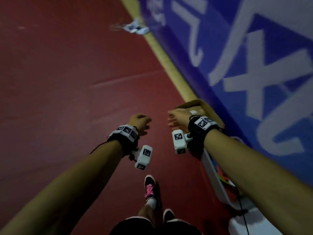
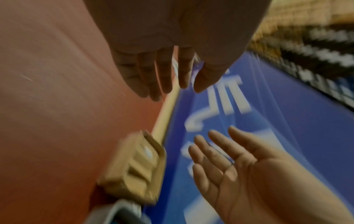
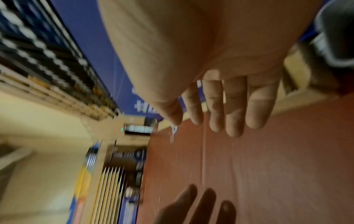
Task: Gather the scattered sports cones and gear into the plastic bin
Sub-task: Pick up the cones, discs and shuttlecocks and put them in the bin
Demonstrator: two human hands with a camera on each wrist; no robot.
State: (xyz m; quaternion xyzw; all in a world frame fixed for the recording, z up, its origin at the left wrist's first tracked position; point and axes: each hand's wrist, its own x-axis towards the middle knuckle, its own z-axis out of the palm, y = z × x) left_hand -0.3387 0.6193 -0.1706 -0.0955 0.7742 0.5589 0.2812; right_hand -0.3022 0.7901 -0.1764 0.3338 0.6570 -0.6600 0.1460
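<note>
Both my hands are held out empty above the red floor. My left hand (image 1: 140, 123) hangs with relaxed fingers (image 2: 164, 78). My right hand (image 1: 178, 119) is spread flat, palm showing in the left wrist view (image 2: 235, 165), just above a cardboard box (image 1: 209, 109). A white plastic bin (image 1: 214, 173) stands under my right forearm, with colourful items partly visible inside. Far ahead, a crumpled white and blue piece of gear (image 1: 136, 28) lies on the floor by the yellow line. No cones are visible.
A blue banner wall (image 1: 254, 65) with white lettering runs along the right, edged by a yellow strip (image 1: 169, 65). Red floor (image 1: 59, 82) stretches to the left and ahead. My foot in a black shoe with pink laces (image 1: 149, 189) is below my hands.
</note>
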